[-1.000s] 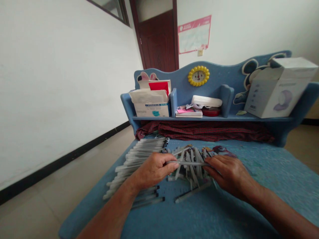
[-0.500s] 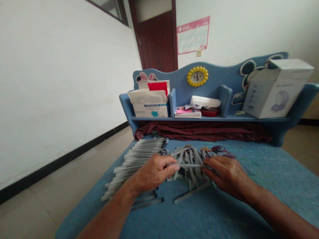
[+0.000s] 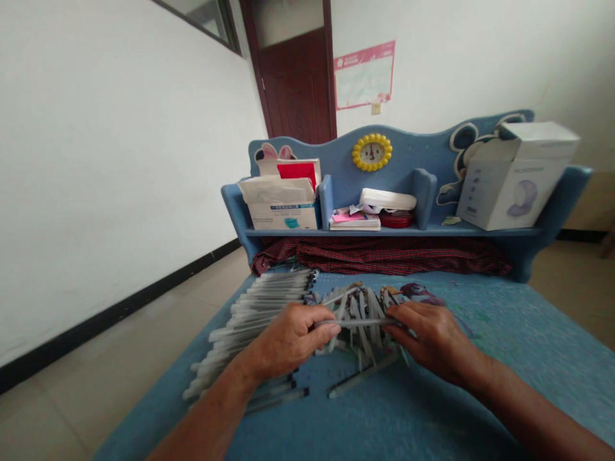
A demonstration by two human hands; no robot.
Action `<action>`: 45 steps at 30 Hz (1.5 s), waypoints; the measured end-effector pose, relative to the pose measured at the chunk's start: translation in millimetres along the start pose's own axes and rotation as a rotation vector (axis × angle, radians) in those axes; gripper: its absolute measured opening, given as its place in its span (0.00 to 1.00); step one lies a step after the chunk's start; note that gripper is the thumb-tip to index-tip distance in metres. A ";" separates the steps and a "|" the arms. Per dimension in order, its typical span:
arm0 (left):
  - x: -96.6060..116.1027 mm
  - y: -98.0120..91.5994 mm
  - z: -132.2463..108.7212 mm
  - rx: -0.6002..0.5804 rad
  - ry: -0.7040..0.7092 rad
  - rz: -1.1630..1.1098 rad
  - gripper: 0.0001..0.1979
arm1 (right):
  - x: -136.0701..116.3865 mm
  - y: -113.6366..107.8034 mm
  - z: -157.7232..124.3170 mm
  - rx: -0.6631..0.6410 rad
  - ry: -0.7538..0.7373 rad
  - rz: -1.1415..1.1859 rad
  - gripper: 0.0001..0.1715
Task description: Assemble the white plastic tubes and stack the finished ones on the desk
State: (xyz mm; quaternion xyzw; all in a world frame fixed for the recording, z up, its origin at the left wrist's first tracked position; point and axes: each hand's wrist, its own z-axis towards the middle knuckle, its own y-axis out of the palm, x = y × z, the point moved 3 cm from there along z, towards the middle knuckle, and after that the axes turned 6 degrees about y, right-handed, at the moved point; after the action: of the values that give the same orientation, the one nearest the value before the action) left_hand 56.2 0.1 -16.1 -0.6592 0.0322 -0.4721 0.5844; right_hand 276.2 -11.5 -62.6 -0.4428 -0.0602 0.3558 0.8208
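Note:
A slim translucent pen (image 3: 361, 323) is stretched level between my hands. One end is pinched by the thumb and fingers of my left hand (image 3: 300, 333); the other end is gripped by my right hand (image 3: 430, 333). Beneath the pen lies a loose pile of clear pens or pen parts (image 3: 358, 301). To the left, a long row of clear pens (image 3: 254, 304) with dark tips lies side by side, partly hidden by my left hand and forearm. A single pen (image 3: 362, 376) rests at a slant just in front of the pile.
The blue table (image 3: 480, 410) backs onto a blue shelf (image 3: 288, 232). It carries a mask box (image 3: 283, 214), papers (image 3: 354, 224), a red round tin (image 3: 396, 220) and a large white box (image 3: 519, 179). A checked cloth (image 3: 365, 256) lies rolled below; a yellow clock (image 3: 372, 152) hangs above.
The view has shifted a little, so the scene sits slightly further left. Both hands keep hold of the same pen, in nearly the same pose.

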 end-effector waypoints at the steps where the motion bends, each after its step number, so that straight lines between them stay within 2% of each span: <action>1: 0.2 0.1 0.1 -0.002 0.000 0.000 0.15 | -0.4 -0.1 0.5 -0.004 -0.001 -0.010 0.09; 10: 4.1 4.2 -0.2 -0.046 0.035 0.019 0.14 | -9.3 -2.3 2.3 -0.006 -0.067 -0.093 0.12; 17: 8.6 11.4 -0.9 -0.114 0.079 0.095 0.15 | -22.1 1.7 0.2 -0.114 -0.118 -0.094 0.08; 25: 4.9 10.0 -1.7 -0.118 0.095 0.113 0.15 | -19.4 2.9 -0.8 -0.108 -0.123 -0.077 0.09; 38: 7.1 7.4 -3.9 -0.170 0.070 0.106 0.12 | -17.6 4.7 -2.4 -0.194 -0.050 -0.033 0.10; 41: 13.1 7.3 -7.2 -0.179 0.092 0.165 0.12 | -22.4 1.2 -5.6 -0.212 -0.048 -0.036 0.10; 45: 32.7 2.2 -15.3 -0.191 0.172 0.335 0.15 | -37.1 -11.4 -8.9 -0.198 -0.095 -0.005 0.10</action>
State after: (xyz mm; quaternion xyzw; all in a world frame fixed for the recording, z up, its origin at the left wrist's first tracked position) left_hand 65.3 -31.4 -0.7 -0.6543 0.2355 -0.4178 0.5847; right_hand 258.5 -45.3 -51.1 -0.5043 -0.1350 0.3667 0.7701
